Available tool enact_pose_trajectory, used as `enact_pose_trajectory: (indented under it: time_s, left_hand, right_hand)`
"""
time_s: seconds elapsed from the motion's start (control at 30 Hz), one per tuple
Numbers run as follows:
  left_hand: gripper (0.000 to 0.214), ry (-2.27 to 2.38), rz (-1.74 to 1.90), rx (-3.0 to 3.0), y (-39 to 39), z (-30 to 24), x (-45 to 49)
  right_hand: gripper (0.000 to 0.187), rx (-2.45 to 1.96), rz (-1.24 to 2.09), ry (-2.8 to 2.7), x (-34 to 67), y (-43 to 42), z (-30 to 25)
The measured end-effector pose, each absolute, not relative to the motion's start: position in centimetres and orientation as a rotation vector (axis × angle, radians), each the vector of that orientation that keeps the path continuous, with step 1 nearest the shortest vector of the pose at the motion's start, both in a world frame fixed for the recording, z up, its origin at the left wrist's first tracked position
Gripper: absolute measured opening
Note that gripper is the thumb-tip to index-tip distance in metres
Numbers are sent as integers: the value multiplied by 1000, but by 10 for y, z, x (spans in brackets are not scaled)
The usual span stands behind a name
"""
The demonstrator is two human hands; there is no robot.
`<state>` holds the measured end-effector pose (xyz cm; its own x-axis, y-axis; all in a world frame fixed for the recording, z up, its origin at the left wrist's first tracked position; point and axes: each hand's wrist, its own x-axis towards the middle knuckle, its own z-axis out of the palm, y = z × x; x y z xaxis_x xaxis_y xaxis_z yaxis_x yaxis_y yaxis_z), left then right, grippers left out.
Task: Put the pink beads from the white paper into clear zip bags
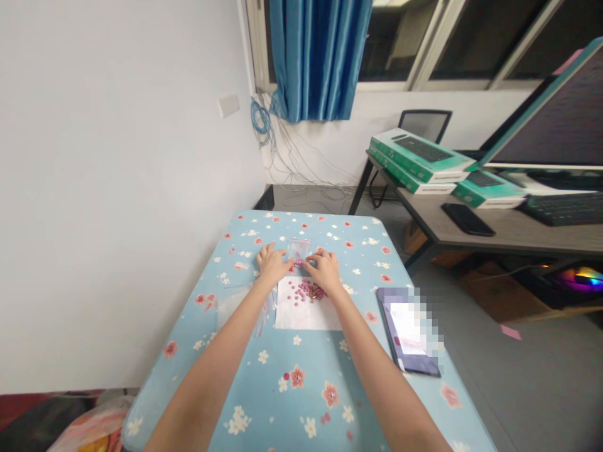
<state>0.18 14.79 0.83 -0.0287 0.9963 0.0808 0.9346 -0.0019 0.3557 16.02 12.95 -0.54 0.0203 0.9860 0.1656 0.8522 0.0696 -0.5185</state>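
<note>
A small clear plastic bag (298, 247) lies on the blue flowered tablecloth (301, 376), with pink beads showing inside it. My left hand (273, 263) pinches the bag's left edge, fingers closed. My right hand (324, 269) pinches its right side, fingers curled. Just below the hands a pile of small pink beads (307, 290) sits on a white sheet of paper (306, 312). Whether either hand also holds a bead is too small to tell.
More clear plastic bags (235, 304) lie left of the paper. A tablet (409, 331) rests at the table's right edge. A grey desk (471, 229) to the right carries green boxes (419, 157), a phone (467, 219), a keyboard and a monitor. White wall on the left.
</note>
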Motion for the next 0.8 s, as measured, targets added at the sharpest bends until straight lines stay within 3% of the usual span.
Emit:
enact_pose_trajectory:
  time_s: [0.27,0.53,0.67,0.8]
  left_hand:
    - [26,2021,614,1861,145,9,6]
    - [11,1642,945,1690,139,20,9]
    - [18,1408,1039,1594,124,24,9]
    - [49,1125,1237,1288,99,22,13]
  right_hand:
    - [26,-1770,430,-1709,151,126,-7]
    - [15,-1421,604,-1568,160,120,-5]
    - [19,-1286,688,-1548,171,107,6]
    - [21,-1242,745,-1566,179,89,18]
